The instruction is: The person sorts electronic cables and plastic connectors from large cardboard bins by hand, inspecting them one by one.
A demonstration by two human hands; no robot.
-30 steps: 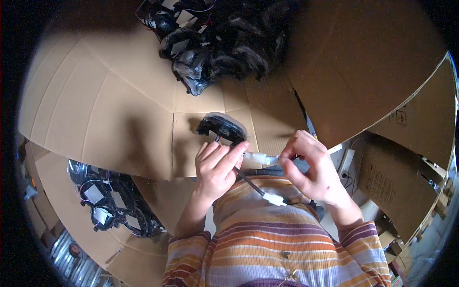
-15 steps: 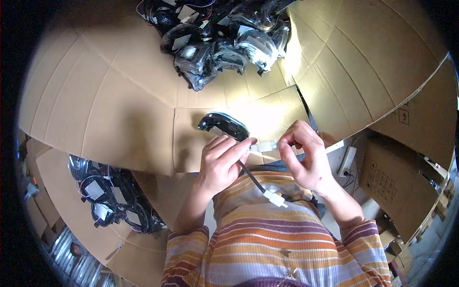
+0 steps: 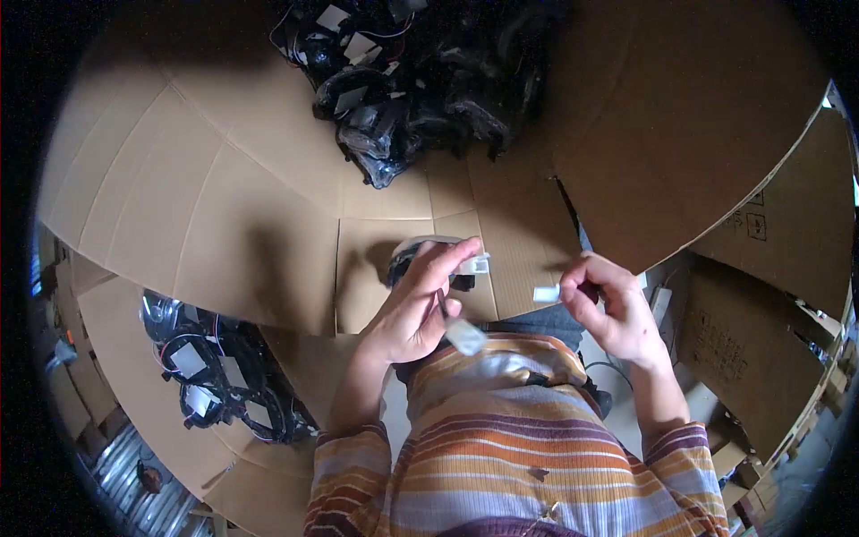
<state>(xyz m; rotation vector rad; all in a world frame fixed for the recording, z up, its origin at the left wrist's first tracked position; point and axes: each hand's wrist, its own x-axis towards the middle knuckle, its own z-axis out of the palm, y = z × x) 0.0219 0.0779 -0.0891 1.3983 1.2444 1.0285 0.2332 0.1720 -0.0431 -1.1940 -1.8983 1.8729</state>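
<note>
My left hand [image 3: 407, 309] is closed around a white plug connector [image 3: 474, 265], which sticks out past the fingertips. Below it dangles a second, blurred white connector [image 3: 465, 337] on a dark cable. Partly hidden behind this hand is a black lamp unit [image 3: 399, 267] with a pale rim; I cannot tell whether it rests on the cardboard or is held. My right hand [image 3: 613, 309] pinches a small white connector [image 3: 546, 294] between thumb and fingers. A gap separates it from the left hand's connector.
A heap of black lamp units with clear covers [image 3: 385, 116] lies on the cardboard [image 3: 259, 170] ahead. More lamp units with wires [image 3: 219, 367] sit lower left. A cardboard box [image 3: 725, 331] stands at the right.
The two white connectors, joined earlier, are now apart. The bright light over the cardboard has gone out. My right hand has moved slightly right and down; the dangling connector has swung up and left.
</note>
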